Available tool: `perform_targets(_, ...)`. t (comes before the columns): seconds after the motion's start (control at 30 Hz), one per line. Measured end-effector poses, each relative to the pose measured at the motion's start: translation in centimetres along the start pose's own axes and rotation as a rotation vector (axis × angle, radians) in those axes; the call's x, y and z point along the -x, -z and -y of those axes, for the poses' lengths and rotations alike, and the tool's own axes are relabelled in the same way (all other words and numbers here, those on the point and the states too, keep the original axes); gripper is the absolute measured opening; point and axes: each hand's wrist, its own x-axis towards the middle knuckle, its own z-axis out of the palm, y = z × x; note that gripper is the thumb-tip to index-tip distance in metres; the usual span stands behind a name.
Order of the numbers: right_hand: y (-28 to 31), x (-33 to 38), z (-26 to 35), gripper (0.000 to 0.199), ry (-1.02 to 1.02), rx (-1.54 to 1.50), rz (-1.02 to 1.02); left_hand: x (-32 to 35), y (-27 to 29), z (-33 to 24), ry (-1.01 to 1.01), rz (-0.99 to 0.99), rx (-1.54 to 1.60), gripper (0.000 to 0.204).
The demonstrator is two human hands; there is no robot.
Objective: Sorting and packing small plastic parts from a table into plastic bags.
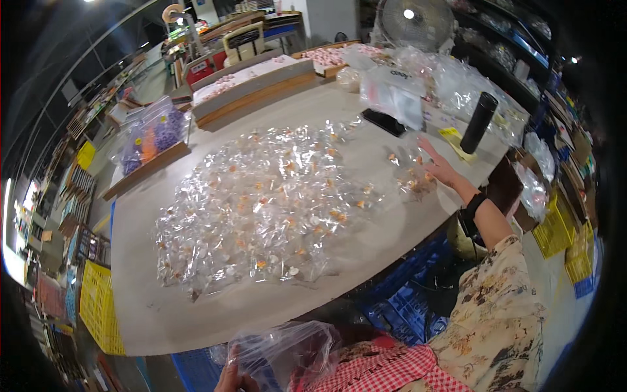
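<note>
A wide heap of small clear packets (261, 202) with orange and white bits inside lies spread over the table (140, 313). Off to its right, a smaller cluster of the same packets (415, 186) lies near the table's right side. Right beside that cluster, my right hand (444, 168) reaches out with fingers stretched and apart, gripping nothing. Low in the picture, in front of my body, my left hand (238, 379) holds a large clear plastic bag (287, 349) by its edge. Part of that hand is cut off by the lower edge.
Behind the right hand are a dark phone (384, 122), a black bottle (479, 123) and a yellow paper (457, 144). Plastic bags (450, 72) pile up at the back right. Trays of pink pieces (251, 81) and bagged purple pieces (157, 134) stand at the far left. Blue crates (408, 300) sit below.
</note>
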Motion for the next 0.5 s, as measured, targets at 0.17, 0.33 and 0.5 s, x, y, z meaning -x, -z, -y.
perform_targets(0.17,0.3,1.5,1.1,0.070,-0.122,0.213,0.198,0.1,-0.8,-0.1,-0.054,0.064,-0.065,0.044)
perform_targets(0.33,0.4,1.5,-1.3,0.046,0.189,0.581,-0.034,0.7,-1.1,-1.5,0.052,0.079,-0.050,0.042)
perform_targets(0.5,0.6,0.6,-2.6,0.032,0.085,0.377,-0.305,0.9,-0.9,-1.6,-0.012,0.043,-0.062,0.041)
